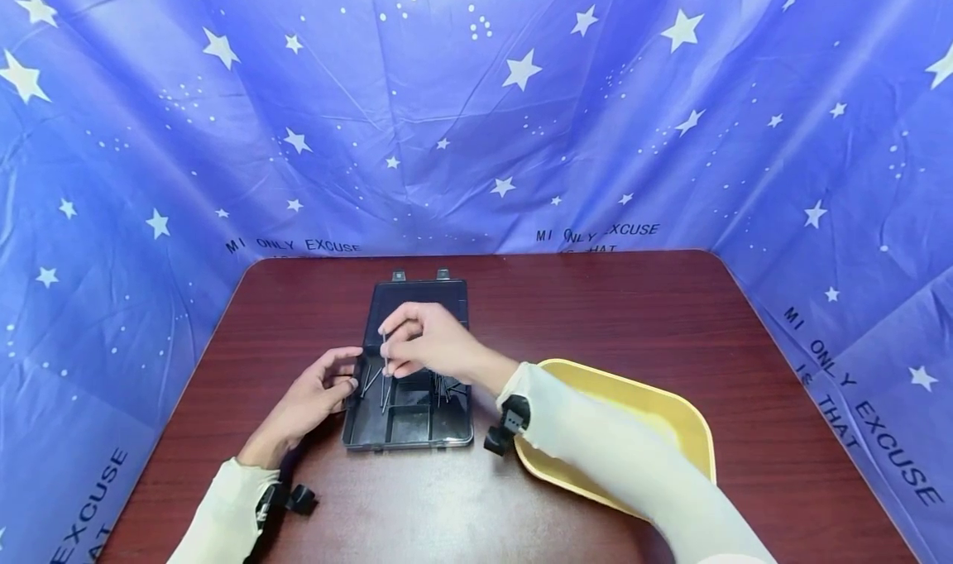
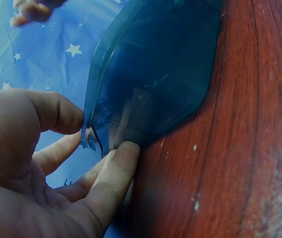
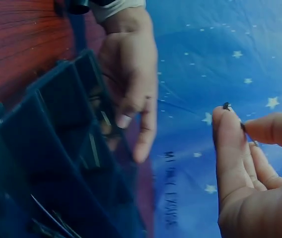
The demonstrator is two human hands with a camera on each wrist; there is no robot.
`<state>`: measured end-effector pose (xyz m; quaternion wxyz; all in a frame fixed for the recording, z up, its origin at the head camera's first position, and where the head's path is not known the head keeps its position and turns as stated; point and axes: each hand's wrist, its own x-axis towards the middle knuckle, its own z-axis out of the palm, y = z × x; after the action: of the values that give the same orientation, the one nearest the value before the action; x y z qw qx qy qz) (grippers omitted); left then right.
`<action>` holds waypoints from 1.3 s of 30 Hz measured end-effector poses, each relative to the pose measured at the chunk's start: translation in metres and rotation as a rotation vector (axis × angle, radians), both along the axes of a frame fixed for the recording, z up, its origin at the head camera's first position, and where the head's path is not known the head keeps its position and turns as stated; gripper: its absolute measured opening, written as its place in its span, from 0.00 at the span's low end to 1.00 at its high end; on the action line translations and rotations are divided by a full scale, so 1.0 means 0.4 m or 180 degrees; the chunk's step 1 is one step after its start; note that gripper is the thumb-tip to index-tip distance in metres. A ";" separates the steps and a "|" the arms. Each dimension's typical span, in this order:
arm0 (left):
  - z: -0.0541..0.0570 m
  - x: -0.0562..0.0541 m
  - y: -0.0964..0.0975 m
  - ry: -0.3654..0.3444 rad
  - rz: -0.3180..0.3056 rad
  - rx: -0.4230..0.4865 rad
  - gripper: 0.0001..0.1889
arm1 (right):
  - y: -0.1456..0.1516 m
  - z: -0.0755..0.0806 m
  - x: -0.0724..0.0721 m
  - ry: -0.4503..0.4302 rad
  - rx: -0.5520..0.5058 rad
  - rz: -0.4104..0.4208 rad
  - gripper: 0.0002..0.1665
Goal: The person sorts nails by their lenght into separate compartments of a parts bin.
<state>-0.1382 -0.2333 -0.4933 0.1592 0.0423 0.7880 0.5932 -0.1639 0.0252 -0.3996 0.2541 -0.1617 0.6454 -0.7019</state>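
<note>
My right hand (image 1: pixel 432 345) is raised over a black compartment box (image 1: pixel 411 443), pinching a thin metal nail (image 1: pixel 385 341) between thumb and fingertips. In the right wrist view the dark head of that nail (image 3: pixel 226 106) pokes out above a fingertip; the fingers cover most of its shank. My left hand (image 1: pixel 316 394) grips the box's left side wall, with fingertips on its rim and side in the left wrist view. Several more nails (image 1: pixel 370 382) lie in the left compartments, and others (image 1: pixel 441 389) are bunched on the right, partly beneath my right hand.
The box's lid (image 1: pixel 417 291) lies opened back, away from me, its two latches at the far end. A yellow tray (image 1: pixel 696 419) stands on the right, partly covered by my right sleeve (image 1: pixel 618 448). The dark red wooden table (image 1: pixel 596 299) ends at a starry blue curtain (image 1: pixel 447 117).
</note>
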 end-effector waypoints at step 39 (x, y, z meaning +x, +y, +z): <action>0.006 0.009 0.010 0.0141 -0.0006 -0.0106 0.27 | 0.072 -0.010 -0.022 -0.0145 0.0563 -0.0195 0.14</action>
<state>-0.1347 -0.2291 -0.4907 0.1429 0.0535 0.8010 0.5789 -0.1725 0.0539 -0.4038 0.2604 -0.1028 0.7036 -0.6532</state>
